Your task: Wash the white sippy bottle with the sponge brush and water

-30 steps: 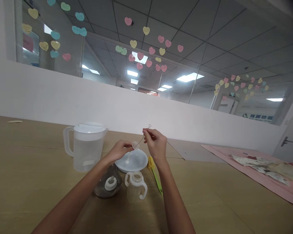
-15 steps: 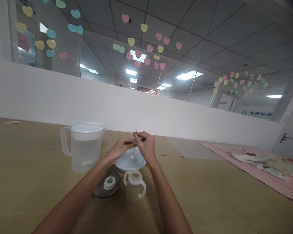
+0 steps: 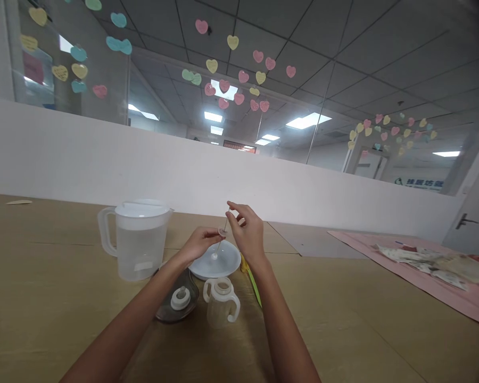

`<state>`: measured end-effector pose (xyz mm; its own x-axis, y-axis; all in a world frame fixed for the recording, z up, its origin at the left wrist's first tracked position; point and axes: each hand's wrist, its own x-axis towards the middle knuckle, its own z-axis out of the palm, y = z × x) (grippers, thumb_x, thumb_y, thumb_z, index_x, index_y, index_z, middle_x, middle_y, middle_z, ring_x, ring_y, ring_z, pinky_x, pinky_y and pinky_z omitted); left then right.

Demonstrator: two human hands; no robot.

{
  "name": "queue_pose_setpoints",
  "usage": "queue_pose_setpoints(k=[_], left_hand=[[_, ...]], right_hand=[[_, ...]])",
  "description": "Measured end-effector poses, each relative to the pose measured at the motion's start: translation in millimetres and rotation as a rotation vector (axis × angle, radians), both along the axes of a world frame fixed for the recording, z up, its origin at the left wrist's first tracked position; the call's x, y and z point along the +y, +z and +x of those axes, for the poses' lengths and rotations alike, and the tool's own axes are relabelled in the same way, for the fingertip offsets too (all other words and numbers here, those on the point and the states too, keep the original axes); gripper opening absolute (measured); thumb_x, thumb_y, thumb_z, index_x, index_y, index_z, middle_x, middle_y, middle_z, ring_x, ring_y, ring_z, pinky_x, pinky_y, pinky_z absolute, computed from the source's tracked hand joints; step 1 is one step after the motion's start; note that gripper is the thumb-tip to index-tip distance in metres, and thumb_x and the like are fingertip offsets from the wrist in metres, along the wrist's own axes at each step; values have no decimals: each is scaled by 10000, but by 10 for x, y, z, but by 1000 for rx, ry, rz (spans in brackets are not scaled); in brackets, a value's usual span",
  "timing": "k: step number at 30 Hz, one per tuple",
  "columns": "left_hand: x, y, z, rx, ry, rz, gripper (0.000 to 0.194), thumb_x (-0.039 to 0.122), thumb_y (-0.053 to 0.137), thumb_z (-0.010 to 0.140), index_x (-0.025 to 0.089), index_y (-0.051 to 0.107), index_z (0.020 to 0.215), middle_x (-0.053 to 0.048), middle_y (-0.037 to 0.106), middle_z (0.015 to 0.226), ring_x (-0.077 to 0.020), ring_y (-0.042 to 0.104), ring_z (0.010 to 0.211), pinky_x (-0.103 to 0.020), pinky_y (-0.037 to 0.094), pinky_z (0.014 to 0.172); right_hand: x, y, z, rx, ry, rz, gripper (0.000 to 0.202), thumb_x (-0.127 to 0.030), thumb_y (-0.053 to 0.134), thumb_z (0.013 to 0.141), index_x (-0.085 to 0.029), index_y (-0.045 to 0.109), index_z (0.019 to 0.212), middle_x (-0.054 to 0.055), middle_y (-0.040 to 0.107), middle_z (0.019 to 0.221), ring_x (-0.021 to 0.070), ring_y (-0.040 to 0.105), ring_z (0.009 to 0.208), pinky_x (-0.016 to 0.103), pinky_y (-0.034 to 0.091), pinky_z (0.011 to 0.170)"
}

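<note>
My left hand [image 3: 201,243] pinches the round clear top of a bottle straw [image 3: 219,246], whose white ball end hangs over a white bowl [image 3: 197,272]. Above it, my right hand [image 3: 246,229] has thumb and fingers closed on the upper end of a thin wire-like rod [image 3: 226,222]. The rod runs down into the straw's top; it looks like a straw brush, but its bristles cannot be made out. In front of the bowl stands an open clear baby bottle [image 3: 219,314] with two handles. Left of it, a white bottle collar with a nipple [image 3: 180,299] lies on a dark tray [image 3: 165,314].
A lidded clear pitcher [image 3: 139,250] of water stands left of the bowl. Beside my right forearm lies a yellow and green long-handled tool [image 3: 253,282]. A pink cloth [image 3: 463,306] with packets on it lies far right. A white wall [image 3: 83,154] closes off the table's back.
My right hand has moved up and right, away from the left hand, exposing more of the rod above the straw. The yellow and green tool now shows more.
</note>
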<state>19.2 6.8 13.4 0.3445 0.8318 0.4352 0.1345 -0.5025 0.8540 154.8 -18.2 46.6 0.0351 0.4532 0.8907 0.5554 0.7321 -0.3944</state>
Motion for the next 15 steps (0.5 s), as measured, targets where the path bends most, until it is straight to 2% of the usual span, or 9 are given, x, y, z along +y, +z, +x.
queue_pose_setpoints(k=[2, 6, 11, 15], left_hand=[[-26, 16, -5, 14, -10, 9, 242, 325, 570, 714, 133, 690, 800, -48, 674, 806, -215, 553, 858, -309, 401, 782], [-80, 45, -18, 109, -64, 6, 239, 327, 567, 707, 120, 682, 741, -43, 663, 766, -202, 545, 783, -295, 398, 722], [-92, 48, -27, 95, -91, -42, 208, 310, 577, 687, 133, 681, 726, -40, 658, 766, -192, 543, 779, -295, 406, 718], [-53, 42, -46, -26, -79, -89, 216, 291, 602, 664, 134, 695, 781, -42, 653, 754, -168, 548, 782, -305, 414, 766]], right_hand=[[17, -12, 5, -26, -31, -12, 262, -252, 470, 808, -223, 626, 1016, 12, 633, 922, 99, 526, 634, 225, 424, 589], [31, -25, 26, -60, -64, -37, 367, -249, 472, 807, -219, 537, 1168, 12, 638, 908, 106, 531, 629, 221, 419, 552], [60, -55, 44, -167, -90, -14, 246, -207, 449, 819, -207, 664, 939, 28, 667, 832, 140, 570, 708, 245, 438, 616], [129, -124, 28, -154, -125, 5, 261, -185, 445, 822, -199, 665, 961, 46, 682, 846, 158, 597, 750, 264, 455, 661]])
